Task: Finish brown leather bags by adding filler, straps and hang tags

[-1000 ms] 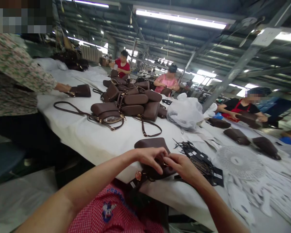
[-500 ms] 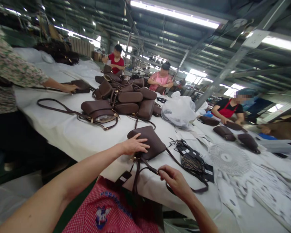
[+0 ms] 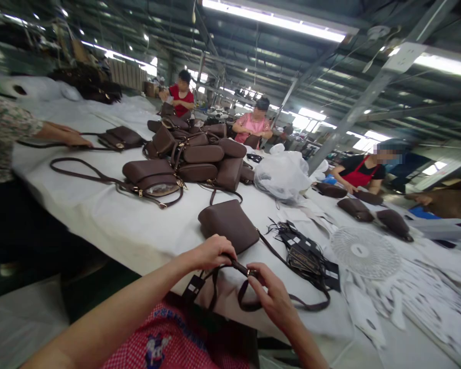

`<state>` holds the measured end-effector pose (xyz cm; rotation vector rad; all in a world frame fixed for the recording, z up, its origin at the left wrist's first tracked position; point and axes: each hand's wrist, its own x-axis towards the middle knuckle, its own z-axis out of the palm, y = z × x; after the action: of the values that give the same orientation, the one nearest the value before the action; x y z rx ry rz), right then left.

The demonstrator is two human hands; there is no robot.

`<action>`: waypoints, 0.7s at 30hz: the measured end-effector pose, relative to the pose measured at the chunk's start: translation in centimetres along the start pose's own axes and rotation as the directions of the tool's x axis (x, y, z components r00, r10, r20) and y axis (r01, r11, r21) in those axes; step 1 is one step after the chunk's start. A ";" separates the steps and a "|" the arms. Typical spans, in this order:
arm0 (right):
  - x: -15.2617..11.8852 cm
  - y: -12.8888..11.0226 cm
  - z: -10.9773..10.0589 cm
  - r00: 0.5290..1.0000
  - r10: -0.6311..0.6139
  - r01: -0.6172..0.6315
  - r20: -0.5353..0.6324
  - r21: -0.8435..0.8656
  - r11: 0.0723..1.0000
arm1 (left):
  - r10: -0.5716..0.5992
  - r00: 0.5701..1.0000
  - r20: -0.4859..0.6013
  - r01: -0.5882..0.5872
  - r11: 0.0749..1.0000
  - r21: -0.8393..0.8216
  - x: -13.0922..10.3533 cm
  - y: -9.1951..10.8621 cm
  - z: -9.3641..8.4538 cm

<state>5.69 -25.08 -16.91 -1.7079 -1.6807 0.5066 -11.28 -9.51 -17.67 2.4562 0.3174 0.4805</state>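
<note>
A dark brown bag (image 3: 230,223) lies on the white-covered table near its front edge. Its long strap (image 3: 307,306) loops off to the right. My left hand (image 3: 215,251) is closed on the strap just below the bag. Close by, my right hand (image 3: 267,287) pinches the same strap at a small metal buckle (image 3: 249,272). A black tag (image 3: 194,288) hangs at the table edge, left of the strap. Several black tags (image 3: 301,251) with cords lie in a heap to the right of the bag.
Many brown bags (image 3: 200,154) are piled mid-table, beside a clear plastic bag (image 3: 282,174). A white fan (image 3: 363,251) lies at the right. A person's hand (image 3: 71,137) touches a strap at the left. Several people work across the table.
My left hand has moved from the bag's face down onto the strap and closed. My right hand stays at the buckle. The person's hand at the left has drawn back from a bag.
</note>
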 end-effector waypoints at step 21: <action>-2.4 3.3 -3.5 0.996 -0.079 0.065 -0.051 -0.237 0.969 | 0.077 0.993 0.087 -0.082 0.995 0.054 0.6 -3.9 -0.1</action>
<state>10.23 -27.91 -17.25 -1.8004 -1.8099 0.2261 -11.24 -6.13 -19.80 2.5441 0.2019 0.4041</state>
